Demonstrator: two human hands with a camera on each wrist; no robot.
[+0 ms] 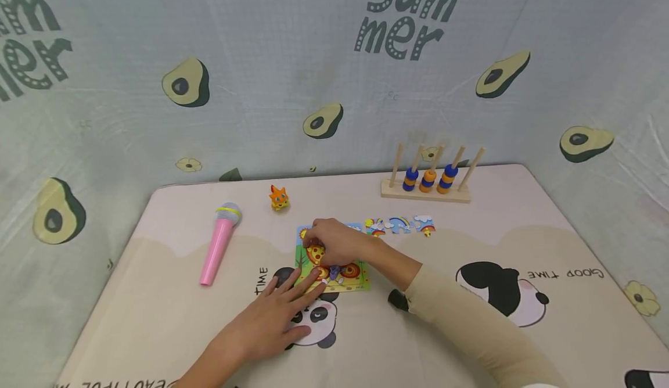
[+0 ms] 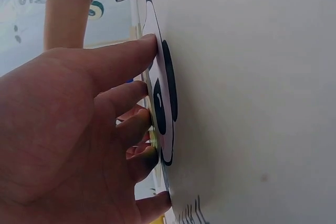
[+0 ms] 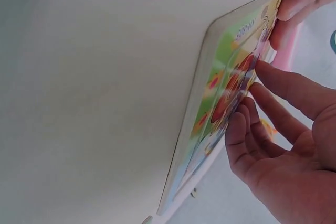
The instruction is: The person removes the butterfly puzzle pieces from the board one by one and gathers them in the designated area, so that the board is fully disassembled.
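A puzzle board with a red and orange butterfly picture lies on the table, its frame blue on top and green and yellow below. My right hand reaches over it from the right. Its thumb and index finger pinch a red-and-yellow puzzle piece at the board's left part; in the right wrist view the thumb is right at the picture, the other fingers curled under. My left hand lies with fingers spread, fingertips on the board's lower left edge. The right hand hides the board's upper middle.
Three loose puzzle pieces lie in a row right of the board's top. Behind them stands a wooden peg rack with blue and orange beads. A pink toy microphone and a small orange-and-yellow figure lie to the left. A printed cloth wall rises behind.
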